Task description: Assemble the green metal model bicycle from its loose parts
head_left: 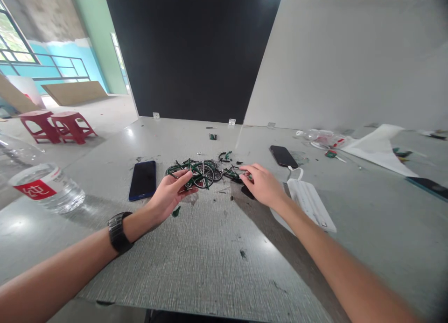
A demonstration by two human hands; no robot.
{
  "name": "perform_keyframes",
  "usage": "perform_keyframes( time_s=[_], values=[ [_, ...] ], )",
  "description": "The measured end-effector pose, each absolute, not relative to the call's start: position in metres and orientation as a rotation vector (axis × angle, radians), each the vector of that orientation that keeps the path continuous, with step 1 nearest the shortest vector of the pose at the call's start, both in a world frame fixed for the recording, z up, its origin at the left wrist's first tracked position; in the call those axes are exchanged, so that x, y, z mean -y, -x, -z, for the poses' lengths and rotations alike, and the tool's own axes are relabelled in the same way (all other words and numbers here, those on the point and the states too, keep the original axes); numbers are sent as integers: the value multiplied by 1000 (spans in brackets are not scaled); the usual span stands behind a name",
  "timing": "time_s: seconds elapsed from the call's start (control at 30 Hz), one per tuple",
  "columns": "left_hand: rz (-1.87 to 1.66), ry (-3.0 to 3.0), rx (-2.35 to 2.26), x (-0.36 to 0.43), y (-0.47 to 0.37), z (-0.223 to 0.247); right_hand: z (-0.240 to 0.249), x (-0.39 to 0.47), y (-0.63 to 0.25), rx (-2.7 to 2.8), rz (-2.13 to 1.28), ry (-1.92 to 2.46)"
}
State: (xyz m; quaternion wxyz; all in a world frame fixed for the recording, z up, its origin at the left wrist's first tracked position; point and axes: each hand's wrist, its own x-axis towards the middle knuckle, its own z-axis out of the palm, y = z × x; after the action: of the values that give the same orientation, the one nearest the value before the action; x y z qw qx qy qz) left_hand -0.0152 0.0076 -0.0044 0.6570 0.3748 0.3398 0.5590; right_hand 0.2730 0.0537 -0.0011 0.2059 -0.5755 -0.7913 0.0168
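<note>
My left hand (172, 192), with a black watch on its wrist, is closed on a miniature bicycle (203, 175) with a dark green frame and spoked wheels. More small wheels (171, 170) lie just behind it on the table. My right hand (263, 184) is at a cluster of dark green bicycle parts (231, 173), its thumb and fingers drawn together. What sits between those fingertips is too small to make out. Curved black and green pieces (225, 157) lie behind the parts, and a green scrap (176, 212) lies below my left hand.
A dark phone (142, 180) lies left of my left hand, near a water bottle (52, 187). To the right, another phone (283, 156) is cabled to a white power bank (311, 205). An upright black panel (196, 52) stands along the back of the grey table (196, 262).
</note>
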Motion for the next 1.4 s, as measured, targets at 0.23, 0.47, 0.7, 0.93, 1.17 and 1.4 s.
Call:
perform_keyframes(
  time_s=[0.23,0.47,0.7,0.93,1.17,1.4],
  values=[
    [-1240,-862,-814,-7,15,4,3,-62,-284,2246,21,1625],
    [-1229,-892,-836,-6,13,3,-3,-59,-281,2299,71,1642],
    [-1285,-883,-869,-6,12,2,-1,-70,-309,2346,139,1781],
    [-1519,-813,-925,-10,14,0,-5,-74,-299,2253,173,1695],
    [-1576,-820,-969,-14,15,3,-15,-108,-284,2311,174,1758],
    [-1672,-825,-995,-18,22,0,-28,-119,-238,2357,22,1621]
  ],
)
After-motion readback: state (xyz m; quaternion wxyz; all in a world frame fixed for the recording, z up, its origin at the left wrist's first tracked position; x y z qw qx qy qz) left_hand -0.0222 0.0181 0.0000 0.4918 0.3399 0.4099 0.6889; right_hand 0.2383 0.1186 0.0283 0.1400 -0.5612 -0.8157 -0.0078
